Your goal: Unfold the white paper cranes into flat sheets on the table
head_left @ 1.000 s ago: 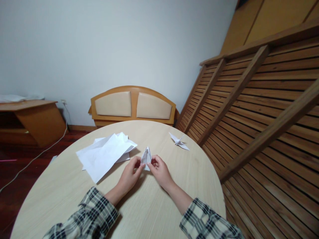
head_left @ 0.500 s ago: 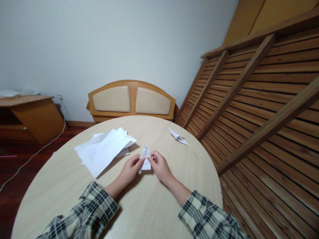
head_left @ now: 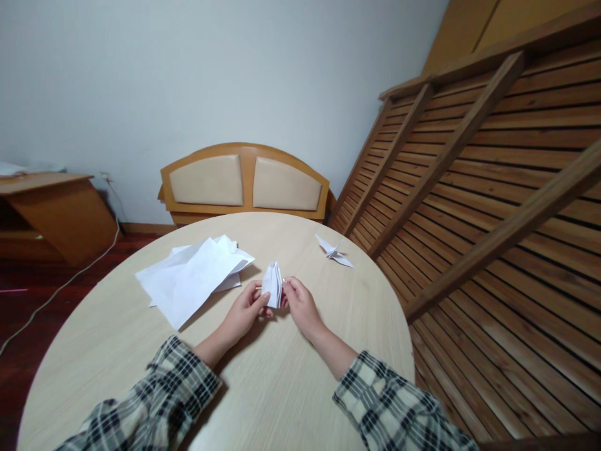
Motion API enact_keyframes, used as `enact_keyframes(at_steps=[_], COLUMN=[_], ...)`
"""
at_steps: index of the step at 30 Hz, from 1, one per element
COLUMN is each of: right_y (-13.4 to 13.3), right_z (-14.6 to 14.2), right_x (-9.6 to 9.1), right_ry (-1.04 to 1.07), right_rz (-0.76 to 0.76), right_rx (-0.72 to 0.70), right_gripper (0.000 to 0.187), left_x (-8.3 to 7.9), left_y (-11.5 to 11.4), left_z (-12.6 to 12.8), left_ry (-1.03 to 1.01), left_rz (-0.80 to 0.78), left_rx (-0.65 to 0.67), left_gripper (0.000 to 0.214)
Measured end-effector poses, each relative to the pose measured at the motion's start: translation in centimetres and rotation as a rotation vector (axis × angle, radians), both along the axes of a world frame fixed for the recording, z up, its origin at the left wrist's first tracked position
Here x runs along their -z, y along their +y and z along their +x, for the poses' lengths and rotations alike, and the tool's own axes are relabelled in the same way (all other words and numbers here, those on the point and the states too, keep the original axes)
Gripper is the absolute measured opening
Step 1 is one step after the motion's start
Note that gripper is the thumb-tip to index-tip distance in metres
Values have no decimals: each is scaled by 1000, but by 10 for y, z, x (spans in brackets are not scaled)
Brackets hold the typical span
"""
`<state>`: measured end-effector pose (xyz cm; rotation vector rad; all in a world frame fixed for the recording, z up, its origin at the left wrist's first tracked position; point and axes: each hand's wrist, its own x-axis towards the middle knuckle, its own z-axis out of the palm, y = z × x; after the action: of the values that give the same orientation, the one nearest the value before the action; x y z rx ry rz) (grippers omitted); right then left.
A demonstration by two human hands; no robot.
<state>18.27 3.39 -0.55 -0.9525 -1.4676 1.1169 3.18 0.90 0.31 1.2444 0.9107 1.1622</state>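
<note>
Between my hands a small folded white paper [head_left: 272, 285] is held upright, its narrow end pointing away from me and its layers showing at the right edge. My left hand [head_left: 244, 311] is closed on its left side, thumb on the front face and fingers behind. At the right edge, my right hand [head_left: 301, 307] pinches the paper between thumb and fingers; the fingertips are partly hidden. A folded white paper crane [head_left: 333, 252] lies on the table beyond my right hand. To the left, several loose white sheets [head_left: 190, 282] lie in an untidy pile.
The round pale wooden table [head_left: 282, 401] fills the foreground. Behind it stands a headboard [head_left: 247, 181] with cream panels. A slatted wooden frame [head_left: 451, 225] leans close along the right. At far left is a wooden desk [head_left: 61, 213], with a white cable [head_left: 70, 285] on the floor.
The folded paper has been turned from facing me to edge-on, with its layers now showing. My left thumb lies across its face, and my right hand has shifted to its edge.
</note>
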Motion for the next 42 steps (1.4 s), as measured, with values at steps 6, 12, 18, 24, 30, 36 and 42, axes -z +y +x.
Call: enact_keyframes(at_steps=[6,12,18,24,30,36,42], right_y=[1,1,0,-1,0,3,4], right_z=[-2,-3,-3,-2,2,0,1], right_x=[6,6,3,0,3,7,9], right_ry=[31,25,-10,-26,-121,-116,-58], right_rz=[-16,22,67,90,202,135,138], right_rx=[-85,-55,-27,-14,78,13,88], right_gripper=[27,22,14,12,8,10,20], left_x=[1,5,3,7,6,4,6], left_y=[2,6,5,8,7,6,10], left_z=[-3,-3,-3,-3,-2,-3,-5], left_ry=[-110,-55,54,42,-19,37,119], left_rz=[-44,25,101,82,35,80,124], left_rx=[-75,-162,-120,-107,-107,-136,-135], left_gripper=[36,33,29,32,28,26,25])
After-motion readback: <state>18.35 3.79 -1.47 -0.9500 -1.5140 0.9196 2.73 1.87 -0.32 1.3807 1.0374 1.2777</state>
